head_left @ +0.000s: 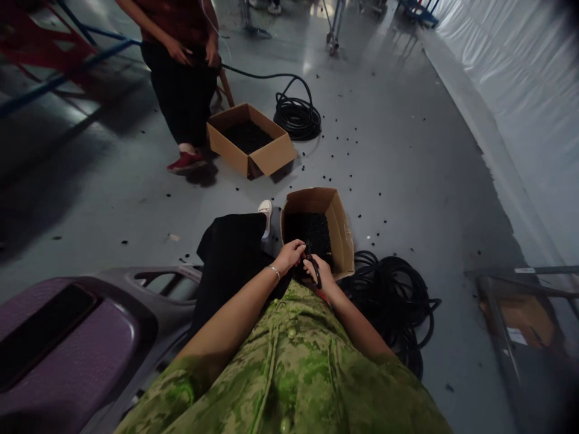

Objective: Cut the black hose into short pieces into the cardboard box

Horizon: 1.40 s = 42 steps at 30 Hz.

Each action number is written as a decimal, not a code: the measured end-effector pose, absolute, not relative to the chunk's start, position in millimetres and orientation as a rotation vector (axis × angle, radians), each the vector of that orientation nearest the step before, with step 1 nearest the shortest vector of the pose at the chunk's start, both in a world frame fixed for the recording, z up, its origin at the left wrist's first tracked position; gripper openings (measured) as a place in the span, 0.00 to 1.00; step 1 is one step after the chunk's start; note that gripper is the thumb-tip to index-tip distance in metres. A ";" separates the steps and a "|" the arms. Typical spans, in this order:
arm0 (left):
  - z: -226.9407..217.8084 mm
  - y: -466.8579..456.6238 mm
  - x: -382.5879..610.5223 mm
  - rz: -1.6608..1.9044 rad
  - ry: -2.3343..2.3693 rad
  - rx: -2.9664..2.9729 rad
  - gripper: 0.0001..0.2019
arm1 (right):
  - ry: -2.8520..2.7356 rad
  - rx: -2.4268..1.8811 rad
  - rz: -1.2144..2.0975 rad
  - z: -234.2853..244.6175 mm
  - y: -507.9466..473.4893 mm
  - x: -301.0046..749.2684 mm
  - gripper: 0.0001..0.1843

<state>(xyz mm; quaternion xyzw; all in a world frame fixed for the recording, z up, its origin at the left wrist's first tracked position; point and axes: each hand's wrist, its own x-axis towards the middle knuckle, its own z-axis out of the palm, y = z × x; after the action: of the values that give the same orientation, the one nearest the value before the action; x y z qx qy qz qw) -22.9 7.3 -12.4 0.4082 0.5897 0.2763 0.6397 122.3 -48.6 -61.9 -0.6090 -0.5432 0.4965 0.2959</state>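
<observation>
My left hand [289, 254] is closed in a pinch over the near rim of a cardboard box [340, 224] that holds small black pieces [311, 232]. It seems to grip a thin black tube, too small to be sure. My right hand [319, 271] is closed round black-handled scissors [313, 268], just beside the left hand. Both hands hover above my lap, over a green patterned garment [294, 361]. A coil of black tubing [393, 304] lies on the floor to my right, touching the box.
A second box [266, 158] of black pieces stands ahead, with another coil of black hose [296, 116] beside it. A person in dark trousers [183, 90] stands there, hands on the hose. A purple plastic chair [81, 337] is at my left. Black bits litter the grey floor [384, 150].
</observation>
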 end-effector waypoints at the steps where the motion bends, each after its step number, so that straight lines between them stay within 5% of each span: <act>1: -12.9 6.9 -22.7 0.612 1.350 0.951 0.04 | -1.435 -1.619 1.321 -62.1 -49.9 120.9 0.19; 42: -8.7 4.3 -24.7 0.462 1.342 1.122 0.04 | -1.434 -1.741 1.114 -77.3 -68.1 114.2 0.22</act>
<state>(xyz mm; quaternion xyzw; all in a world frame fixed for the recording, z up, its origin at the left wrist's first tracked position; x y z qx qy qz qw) -24.7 4.3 -8.7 0.4875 0.5832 0.2006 0.6181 114.2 -68.1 -77.3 -0.6586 -0.5423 0.4212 0.3078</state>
